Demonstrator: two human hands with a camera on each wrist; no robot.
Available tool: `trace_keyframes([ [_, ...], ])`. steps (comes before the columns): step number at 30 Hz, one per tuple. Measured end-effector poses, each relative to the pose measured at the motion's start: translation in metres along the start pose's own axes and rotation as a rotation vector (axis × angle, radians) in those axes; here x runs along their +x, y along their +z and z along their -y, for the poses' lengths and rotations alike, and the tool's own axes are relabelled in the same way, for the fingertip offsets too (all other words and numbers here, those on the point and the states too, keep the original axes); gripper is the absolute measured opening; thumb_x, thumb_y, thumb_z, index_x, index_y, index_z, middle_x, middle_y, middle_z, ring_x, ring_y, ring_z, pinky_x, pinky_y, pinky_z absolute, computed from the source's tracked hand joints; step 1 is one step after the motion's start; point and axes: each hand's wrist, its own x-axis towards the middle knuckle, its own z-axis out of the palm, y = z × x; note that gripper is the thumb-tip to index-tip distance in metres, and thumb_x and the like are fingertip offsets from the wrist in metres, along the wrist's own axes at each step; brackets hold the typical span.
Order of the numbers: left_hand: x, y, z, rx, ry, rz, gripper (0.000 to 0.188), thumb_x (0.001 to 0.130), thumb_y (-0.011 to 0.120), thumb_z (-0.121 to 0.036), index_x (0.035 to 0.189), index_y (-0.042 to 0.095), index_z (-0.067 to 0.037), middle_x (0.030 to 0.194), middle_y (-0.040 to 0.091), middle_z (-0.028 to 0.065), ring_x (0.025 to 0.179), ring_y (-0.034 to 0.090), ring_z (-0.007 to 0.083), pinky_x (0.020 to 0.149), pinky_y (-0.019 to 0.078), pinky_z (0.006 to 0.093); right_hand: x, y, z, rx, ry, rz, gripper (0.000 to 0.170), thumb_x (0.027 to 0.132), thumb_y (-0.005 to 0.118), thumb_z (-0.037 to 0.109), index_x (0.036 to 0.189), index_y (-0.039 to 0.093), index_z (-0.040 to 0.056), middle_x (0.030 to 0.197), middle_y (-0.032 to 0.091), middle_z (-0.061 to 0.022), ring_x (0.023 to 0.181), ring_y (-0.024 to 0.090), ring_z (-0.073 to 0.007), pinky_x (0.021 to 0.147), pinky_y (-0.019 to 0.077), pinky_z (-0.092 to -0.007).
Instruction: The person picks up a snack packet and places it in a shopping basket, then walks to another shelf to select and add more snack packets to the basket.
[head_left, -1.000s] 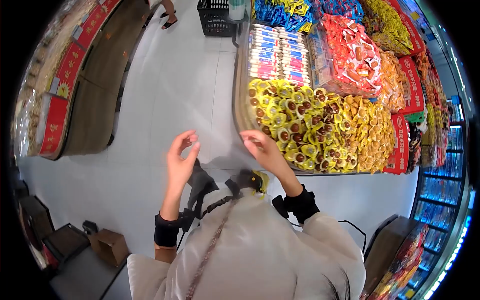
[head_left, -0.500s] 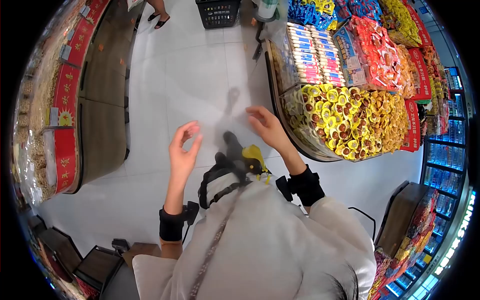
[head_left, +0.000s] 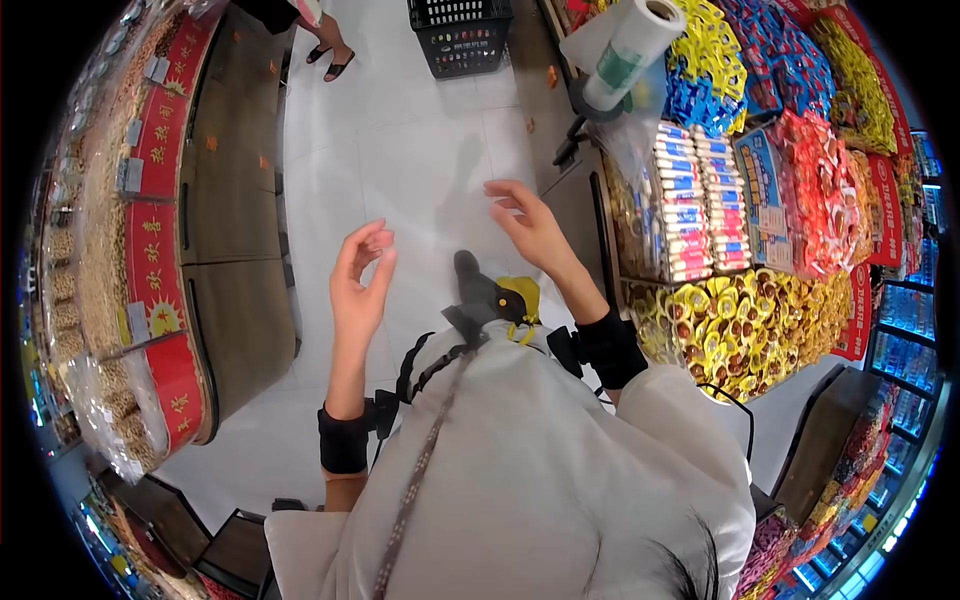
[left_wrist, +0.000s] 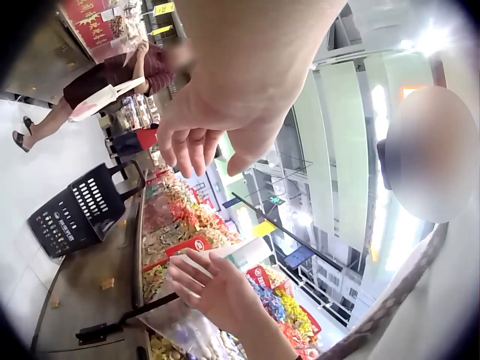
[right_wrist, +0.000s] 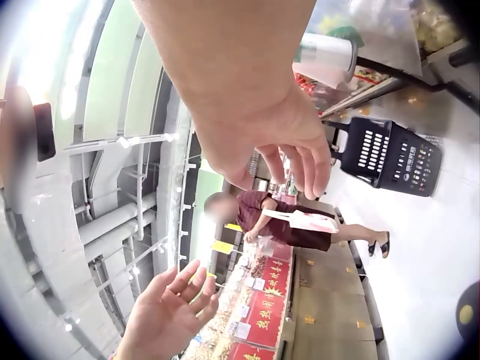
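My left hand (head_left: 360,280) is raised in front of my body over the aisle floor, its fingers loosely bent and nothing in them. Across from it, my right hand (head_left: 527,228) hangs in the air with relaxed fingers, also bare. The hands are apart, palms turned roughly toward each other. The right one is nearer the candy stand, where yellow-wrapped sweets (head_left: 740,325) lie in a bin and a roll of plastic bags (head_left: 630,60) stands at the corner. In the left wrist view both the left hand (left_wrist: 225,112) and the right hand (left_wrist: 221,289) show without anything held.
A black shopping basket (head_left: 460,40) stands on the floor ahead. Along the left runs a counter of nuts with red signs (head_left: 155,255). A person (right_wrist: 281,221) with a white bag is beside that counter. Packed white sticks (head_left: 690,205) fill another candy bin on the right.
The view has advanced up the aisle: the basket, the bag roll and the left counter appear closer, and the candy stand has shifted right. Both hands keep nearly the same pose.
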Motion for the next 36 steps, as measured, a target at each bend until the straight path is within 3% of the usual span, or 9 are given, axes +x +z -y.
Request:
trace_keyframes([
  [4, 0.074, -0.008, -0.003, 0.011, 0.006, 0.054, 0.029, 0.08, 0.057, -0.005, 0.108, 0.053, -0.002, 0.095, 0.058, 0.0089, 0.092, 0.055, 0.0154, 0.084, 0.0422, 0.0281, 0.074, -0.004, 0.014, -0.004, -0.065, -0.043, 0.031, 0.083, 0.055, 0.016, 0.11, 0.05, 0.0032, 0.105, 0.056, -0.0085, 0.092, 0.055, -0.0175, 0.075, 0.0466, -0.0287],
  [10, 0.172, -0.019, 0.01, 0.025, -0.006, 0.125, 0.029, 0.08, 0.057, -0.005, 0.109, 0.053, -0.003, 0.096, 0.058, 0.0089, 0.093, 0.055, 0.0155, 0.083, 0.0426, 0.0284, 0.153, -0.008, 0.02, -0.021, -0.018, -0.063, 0.029, 0.083, 0.055, 0.015, 0.109, 0.051, 0.0032, 0.105, 0.056, -0.0079, 0.09, 0.056, -0.0165, 0.075, 0.0465, -0.0282],
  [13, 0.229, -0.025, 0.021, 0.047, -0.009, 0.162, 0.03, 0.079, 0.059, -0.006, 0.108, 0.053, -0.003, 0.096, 0.058, 0.008, 0.093, 0.055, 0.0152, 0.083, 0.0425, 0.0282, 0.196, -0.007, 0.02, -0.004, 0.018, -0.115, 0.028, 0.083, 0.053, 0.011, 0.11, 0.052, 0.0036, 0.105, 0.055, -0.005, 0.091, 0.052, -0.0116, 0.074, 0.0445, -0.0248],
  [25, 0.49, -0.04, 0.06, 0.067, 0.051, 0.506, 0.039, 0.077, 0.061, -0.005, 0.114, 0.048, -0.006, 0.103, 0.055, 0.0069, 0.094, 0.054, 0.0139, 0.082, 0.0417, 0.0271, 0.392, 0.011, -0.008, -0.07, 0.133, -0.287, 0.027, 0.083, 0.054, 0.011, 0.109, 0.053, 0.0039, 0.104, 0.057, -0.0052, 0.09, 0.054, -0.0133, 0.078, 0.043, -0.0271],
  [36, 0.629, -0.009, 0.075, 0.099, 0.024, 0.627, 0.038, 0.078, 0.061, -0.006, 0.114, 0.048, -0.006, 0.101, 0.056, 0.0036, 0.092, 0.053, 0.0115, 0.082, 0.0414, 0.0259, 0.5, -0.026, -0.016, 0.049, 0.209, -0.467, 0.025, 0.083, 0.053, 0.011, 0.107, 0.053, 0.0019, 0.103, 0.057, -0.007, 0.091, 0.055, -0.0149, 0.075, 0.0448, -0.0263],
])
